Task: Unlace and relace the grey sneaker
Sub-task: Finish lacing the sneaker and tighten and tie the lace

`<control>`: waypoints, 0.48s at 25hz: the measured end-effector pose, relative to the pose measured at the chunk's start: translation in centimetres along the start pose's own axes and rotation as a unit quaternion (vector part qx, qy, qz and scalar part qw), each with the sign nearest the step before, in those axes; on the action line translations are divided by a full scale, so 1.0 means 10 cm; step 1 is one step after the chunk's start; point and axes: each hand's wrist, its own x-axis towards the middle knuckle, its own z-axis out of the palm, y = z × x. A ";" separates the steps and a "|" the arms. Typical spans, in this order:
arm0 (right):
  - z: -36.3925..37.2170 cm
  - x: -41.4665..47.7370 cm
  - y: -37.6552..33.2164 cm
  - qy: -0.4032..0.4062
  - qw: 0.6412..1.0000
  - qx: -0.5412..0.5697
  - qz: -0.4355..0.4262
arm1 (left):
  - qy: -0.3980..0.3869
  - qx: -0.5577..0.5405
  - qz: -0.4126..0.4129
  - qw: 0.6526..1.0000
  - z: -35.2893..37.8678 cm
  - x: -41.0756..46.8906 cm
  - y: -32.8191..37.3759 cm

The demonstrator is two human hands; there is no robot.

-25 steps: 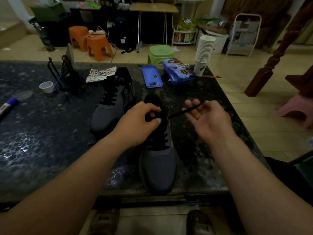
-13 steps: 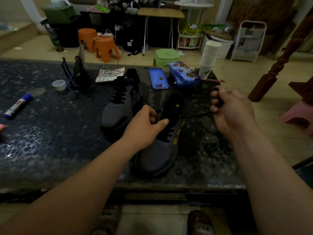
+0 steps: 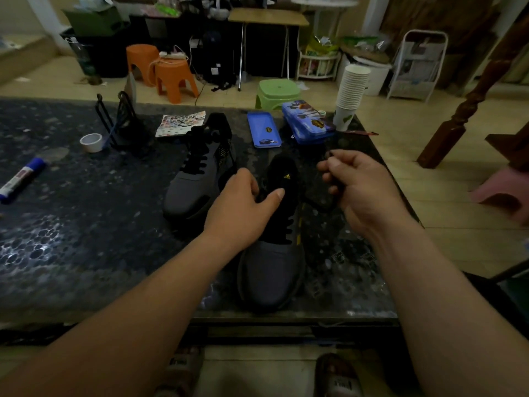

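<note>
1. Left hand (image 3: 243,207): fingers curled over the upper lacing of the grey sneaker (image 3: 272,270), thumb laid across toward the tongue. The grip is closed on the shoe and holds it down on the table (image 3: 71,224).
2. Right hand (image 3: 363,190): raised just right of the left-hand grip, apart from it. Fingers curled tight round the black lace (image 3: 323,206); nothing else is in the fist.
3. Lace: a short end sticks out above the right forefinger. A slack loop hangs under the fist and runs back left toward the sneaker's collar. It is dark on dark, so I cannot tell which eyelet it leaves.
4. Grey sneaker: flat on its sole, toe toward the person and on the near side of the left-hand grip, heel beyond it. The rows just nearer than the left thumb are laced.
5. Second sneaker (image 3: 194,184): just left of the left-hand grip, laced. I cannot tell whether it touches the knuckles.
6. Beyond both grips: blue tray (image 3: 264,130) and pencil case (image 3: 307,124). Stack of paper cups (image 3: 352,90) stands beyond the right fist.
7. Well left of the left grip: tape roll (image 3: 91,142) and marker (image 3: 21,179).
</note>
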 end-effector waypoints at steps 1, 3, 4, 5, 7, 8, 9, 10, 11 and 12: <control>0.06 -0.02 0.04 -0.014 0.999 -0.040 -0.001 | 0.008 -0.003 -0.001 1.000 0.01 0.04 0.03; 0.18 -0.05 0.10 -0.039 0.994 -0.105 -0.013 | 0.004 0.001 -0.011 1.000 0.03 0.13 0.04; 0.24 -0.07 0.12 -0.049 0.989 -0.137 -0.025 | 0.002 -0.011 -0.025 1.000 0.03 0.17 0.02; 0.28 -0.07 0.14 -0.054 0.982 -0.174 -0.042 | -0.004 -0.049 -0.045 0.998 0.04 0.21 -0.02; 0.35 -0.06 0.18 -0.053 0.965 -0.247 -0.075 | -0.031 -0.177 -0.101 0.979 0.03 0.25 -0.08; 0.37 -0.04 0.18 -0.049 0.954 -0.281 -0.089 | -0.049 -0.229 -0.129 0.964 0.01 0.25 -0.09; 0.39 -0.02 0.19 -0.045 0.943 -0.314 -0.103 | -0.068 -0.262 -0.148 0.951 -0.01 0.25 -0.10; 0.42 -0.01 0.20 -0.043 0.931 -0.344 -0.117 | -0.084 -0.280 -0.157 0.943 -0.04 0.25 -0.11; 0.44 -0.01 0.20 -0.042 0.917 -0.374 -0.129 | -0.098 -0.293 -0.159 0.938 -0.07 0.24 -0.11; 0.46 -0.02 0.20 -0.042 0.903 -0.402 -0.142 | -0.109 -0.301 -0.158 0.934 -0.09 0.24 -0.11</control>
